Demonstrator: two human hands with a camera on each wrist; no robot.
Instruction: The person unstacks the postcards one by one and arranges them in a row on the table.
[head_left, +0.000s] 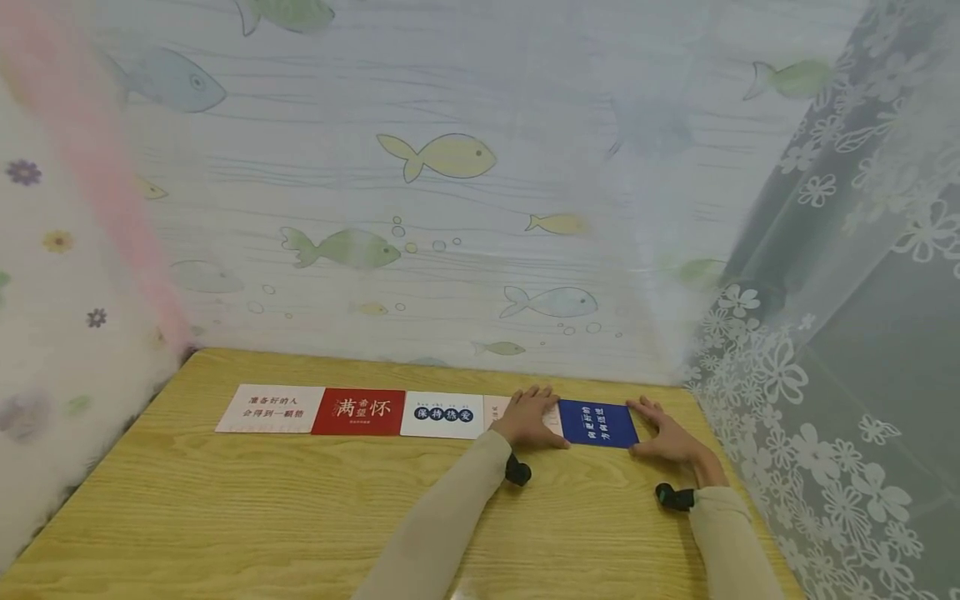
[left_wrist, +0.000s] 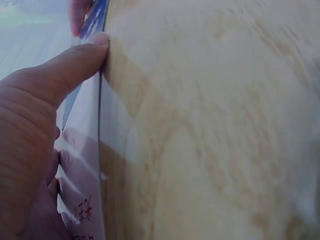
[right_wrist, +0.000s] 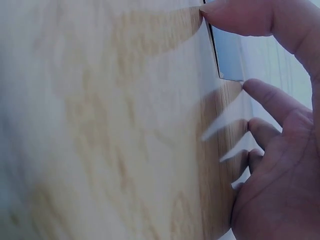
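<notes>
Five postcard-like cards lie edge to edge in a row on the wooden table, and my hands are at the right end. My left hand (head_left: 528,419) spreads over a pale pink card (left_wrist: 82,175) and covers most of it. Its thumb (left_wrist: 82,55) touches the near edge close to the seam with the blue card (head_left: 596,423). My right hand (head_left: 670,436) is at the blue card's right end. The right thumb (right_wrist: 240,17) is at the near edge and the index finger (right_wrist: 272,100) at a corner, the other fingers spread beyond.
Leftward in the row are a white card (head_left: 442,422), a red card (head_left: 357,423) and another pale pink card (head_left: 273,408). Behind the wooden table (head_left: 262,517) hangs a fish-print curtain (head_left: 450,250). Flowered lace (head_left: 817,467) hangs along the right edge.
</notes>
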